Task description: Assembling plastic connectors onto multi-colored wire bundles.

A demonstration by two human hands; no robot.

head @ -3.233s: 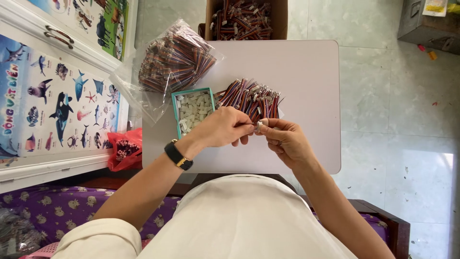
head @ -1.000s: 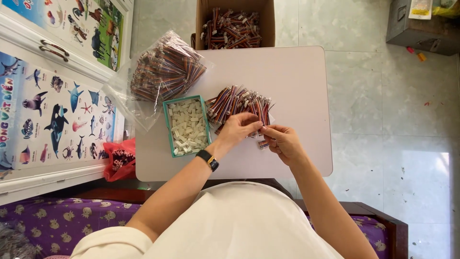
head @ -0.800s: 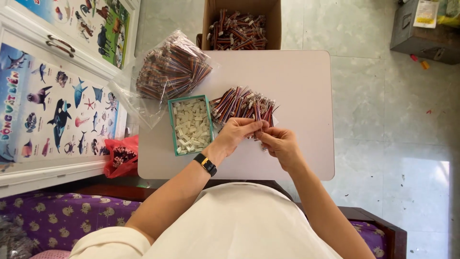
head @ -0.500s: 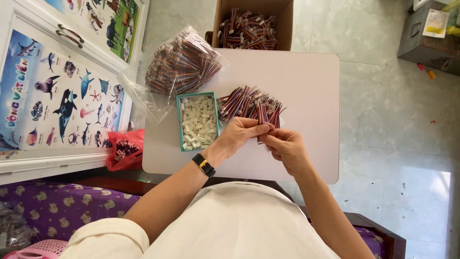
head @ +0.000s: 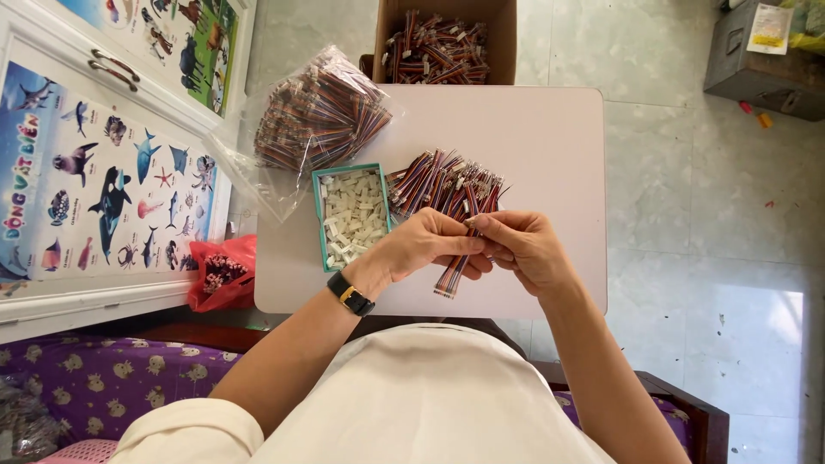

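View from above, person seated at a pale rectangular worktop [head: 550, 137] standing on a tiled floor. At the far edge, an open cardboard box [head: 391, 34] holds bundled wire leads. Left of the worktop, a white cabinet door bears a sea-animal poster [head: 103, 180]. A clear plastic bag [head: 314, 120] of multicoloured ribbon wires lies at the far left corner, partly overhanging the edge. Beside it, nearer the person, a teal tray [head: 319, 215] contains small white connector housings, and a loose heap of wire leads [head: 438, 182] lies just right of the tray. A red bag [head: 225, 275] sits low beside the worktop. The left hand [head: 425, 249] (a black watch on its wrist) and the right hand [head: 524, 249] meet over the worktop's near half. The fingers of both hands are pressed together, pinching one ribbon wire lead [head: 451, 277], which hangs down between the hands toward the person, its lower end just above the surface.
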